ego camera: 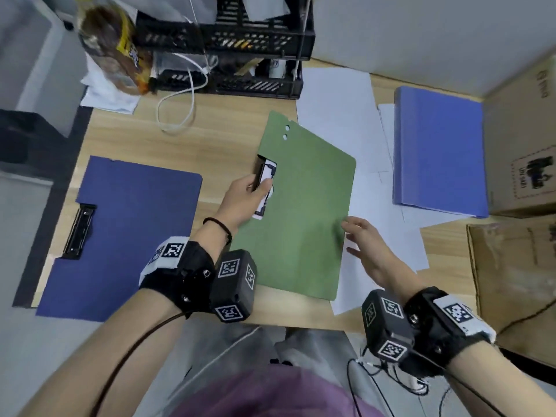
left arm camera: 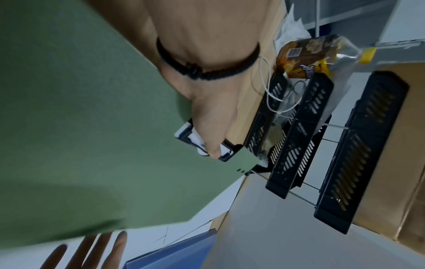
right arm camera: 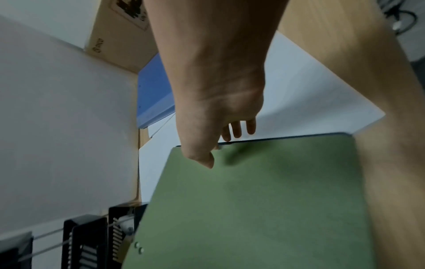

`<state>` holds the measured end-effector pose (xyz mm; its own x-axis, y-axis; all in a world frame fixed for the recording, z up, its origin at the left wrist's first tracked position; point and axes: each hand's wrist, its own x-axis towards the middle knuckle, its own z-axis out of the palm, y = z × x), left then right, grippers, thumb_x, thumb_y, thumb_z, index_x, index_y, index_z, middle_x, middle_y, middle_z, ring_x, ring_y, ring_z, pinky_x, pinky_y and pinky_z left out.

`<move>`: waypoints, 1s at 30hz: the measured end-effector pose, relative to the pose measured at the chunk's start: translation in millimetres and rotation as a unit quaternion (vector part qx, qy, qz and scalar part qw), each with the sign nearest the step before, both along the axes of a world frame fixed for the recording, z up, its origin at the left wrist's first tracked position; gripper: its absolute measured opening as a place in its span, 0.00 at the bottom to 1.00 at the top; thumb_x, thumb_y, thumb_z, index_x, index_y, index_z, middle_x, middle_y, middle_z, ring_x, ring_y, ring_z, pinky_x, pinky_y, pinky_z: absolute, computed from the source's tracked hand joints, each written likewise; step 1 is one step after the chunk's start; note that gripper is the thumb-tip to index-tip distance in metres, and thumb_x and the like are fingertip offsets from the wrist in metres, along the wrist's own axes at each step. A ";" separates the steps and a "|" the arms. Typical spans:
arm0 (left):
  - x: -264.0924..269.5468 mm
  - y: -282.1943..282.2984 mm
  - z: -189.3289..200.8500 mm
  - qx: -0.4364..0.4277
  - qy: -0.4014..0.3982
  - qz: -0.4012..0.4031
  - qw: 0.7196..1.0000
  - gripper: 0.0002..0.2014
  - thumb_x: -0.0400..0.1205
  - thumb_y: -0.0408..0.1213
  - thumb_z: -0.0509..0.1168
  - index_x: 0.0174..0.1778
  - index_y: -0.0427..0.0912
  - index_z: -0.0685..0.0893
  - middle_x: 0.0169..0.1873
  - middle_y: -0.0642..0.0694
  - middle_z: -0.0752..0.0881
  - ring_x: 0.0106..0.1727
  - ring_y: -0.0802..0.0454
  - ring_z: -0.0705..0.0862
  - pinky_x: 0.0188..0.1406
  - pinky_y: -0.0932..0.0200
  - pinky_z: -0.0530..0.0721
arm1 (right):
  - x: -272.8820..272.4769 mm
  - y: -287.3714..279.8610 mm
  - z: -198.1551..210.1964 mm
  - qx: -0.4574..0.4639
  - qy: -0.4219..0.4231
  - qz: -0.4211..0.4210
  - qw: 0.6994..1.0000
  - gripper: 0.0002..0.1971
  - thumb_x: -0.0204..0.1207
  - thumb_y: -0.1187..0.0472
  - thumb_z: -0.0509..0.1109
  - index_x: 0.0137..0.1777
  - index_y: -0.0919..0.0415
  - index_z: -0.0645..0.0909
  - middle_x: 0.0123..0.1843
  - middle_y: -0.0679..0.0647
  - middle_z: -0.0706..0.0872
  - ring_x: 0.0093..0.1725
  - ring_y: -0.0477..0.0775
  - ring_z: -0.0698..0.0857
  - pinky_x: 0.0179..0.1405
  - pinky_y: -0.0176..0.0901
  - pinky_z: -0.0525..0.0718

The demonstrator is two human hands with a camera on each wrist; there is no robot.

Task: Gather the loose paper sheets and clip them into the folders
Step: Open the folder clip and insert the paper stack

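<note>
Green folder point(ego camera: 304, 212) at desk centre, closed. Left hand point(ego camera: 243, 197) pinching its clip point(ego camera: 264, 185); right hand point(ego camera: 365, 245) spread, fingers at its right edge. Loose paper sheets point(ego camera: 370, 164) still scattered right of it, unclipped. Dark blue folder point(ego camera: 126, 236) left of it, empty. Task barely begun.

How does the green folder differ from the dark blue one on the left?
The green folder is held: the left hand grips its clip and the right hand is at its far edge. The dark blue folder lies untouched on the desk.
The green folder partly covers white sheets; the dark blue one lies on bare wood.
Both have a black clip on the left edge.
</note>
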<state>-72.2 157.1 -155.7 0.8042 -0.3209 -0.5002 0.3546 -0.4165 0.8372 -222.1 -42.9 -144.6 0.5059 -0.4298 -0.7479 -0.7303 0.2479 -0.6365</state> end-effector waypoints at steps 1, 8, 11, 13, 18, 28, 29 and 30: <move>2.3 4.0 3.3 -0.011 -0.009 0.005 1.000 0.21 0.84 0.47 0.62 0.46 0.28 0.81 0.35 0.43 0.70 0.37 0.52 0.66 0.34 0.58 0.61 | -4.4 1.6 3.9 -0.013 0.001 0.011 1.000 0.19 0.83 0.57 0.66 0.71 0.57 0.71 0.65 0.51 0.81 0.60 0.48 0.79 0.57 0.44 0.74; 13.0 13.4 18.0 -0.079 0.020 0.104 0.991 0.12 0.84 0.51 0.62 0.51 0.48 0.84 0.43 0.50 0.82 0.42 0.56 0.77 0.36 0.67 0.73 | -31.4 8.1 36.5 0.121 -0.035 0.019 0.992 0.13 0.84 0.57 0.65 0.66 0.58 0.80 0.59 0.55 0.91 0.54 0.58 0.91 0.47 0.48 0.91; 14.2 3.1 13.2 -0.088 0.023 0.111 0.990 0.11 0.84 0.51 0.62 0.49 0.48 0.83 0.44 0.49 0.82 0.43 0.54 0.77 0.36 0.65 0.73 | -39.6 12.8 37.5 0.147 -0.064 -0.043 0.986 0.10 0.84 0.63 0.64 0.63 0.59 0.79 0.51 0.58 0.92 0.42 0.60 0.93 0.35 0.42 0.91; 13.5 -7.7 7.8 -0.094 0.022 0.120 0.988 0.11 0.84 0.50 0.63 0.47 0.47 0.83 0.42 0.48 0.81 0.42 0.53 0.76 0.36 0.63 0.73 | -45.7 15.2 34.3 0.169 -0.089 -0.128 0.973 0.12 0.83 0.65 0.65 0.66 0.62 0.77 0.55 0.62 0.90 0.42 0.60 0.93 0.33 0.40 0.90; 16.2 -37.4 7.7 -0.107 0.021 0.131 0.985 0.10 0.85 0.47 0.61 0.48 0.46 0.82 0.41 0.50 0.82 0.40 0.54 0.78 0.35 0.66 0.77 | -43.5 20.4 23.6 0.238 -0.117 -0.163 0.950 0.05 0.83 0.62 0.65 0.53 0.64 0.77 0.44 0.58 0.91 0.45 0.63 0.92 0.36 0.44 0.92; 38.7 -111.7 12.1 -0.105 0.087 0.083 0.987 0.15 0.85 0.56 0.57 0.46 0.52 0.83 0.49 0.49 0.88 0.51 0.51 0.87 0.58 0.51 0.84 | 10.8 -40.9 15.2 0.256 -0.210 -0.129 0.935 0.12 0.87 0.64 0.58 0.65 0.57 0.79 0.57 0.53 0.91 0.48 0.57 0.92 0.44 0.47 0.90; 39.2 -121.1 13.0 -0.112 0.100 0.095 0.984 0.17 0.86 0.56 0.54 0.45 0.52 0.84 0.43 0.53 0.89 0.45 0.55 0.87 0.51 0.55 0.85 | 15.5 -53.6 13.9 0.249 -0.208 -0.125 0.938 0.12 0.87 0.64 0.58 0.65 0.56 0.79 0.57 0.52 0.91 0.47 0.56 0.92 0.43 0.46 0.90; 39.7 -129.4 10.0 -0.116 0.114 0.108 0.981 0.19 0.87 0.56 0.52 0.43 0.51 0.84 0.35 0.57 0.89 0.38 0.60 0.87 0.45 0.60 0.83 | 19.6 -66.1 11.7 0.243 -0.206 -0.120 0.940 0.12 0.87 0.64 0.58 0.65 0.55 0.78 0.57 0.51 0.91 0.47 0.56 0.92 0.43 0.45 0.90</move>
